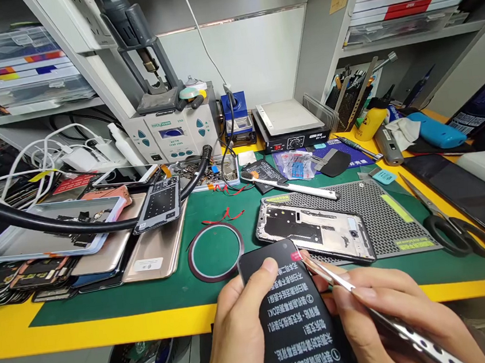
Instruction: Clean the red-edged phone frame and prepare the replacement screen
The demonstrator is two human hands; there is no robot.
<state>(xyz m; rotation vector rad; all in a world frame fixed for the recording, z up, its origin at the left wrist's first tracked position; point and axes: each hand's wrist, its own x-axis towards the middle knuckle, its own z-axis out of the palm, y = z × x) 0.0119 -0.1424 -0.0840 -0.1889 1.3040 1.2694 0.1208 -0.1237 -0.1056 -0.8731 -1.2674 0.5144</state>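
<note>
My left hand (244, 325) grips a black phone screen (297, 314) by its left side, thumb laid on its face. White printed characters, upside down to me, cover a film on it. A small red tab (296, 255) sticks out at its upper right corner. In my right hand (381, 311) is a pair of metal tweezers (370, 306), pinched with the tips right by the red tab. Whether the tips grip the tab I cannot make out. Just beyond lies an opened phone frame (317, 228), silver and black inside, on a grey perforated mat (387, 218).
A roll of thin tape (216, 252) lies on the green mat (168, 296). Scissors (454, 220) rest at right. A white-handled brush (295, 188) lies behind the frame. Stacked phone backs (155, 237) and a black hose (78, 225) occupy the left; a rework station (172, 134) stands behind.
</note>
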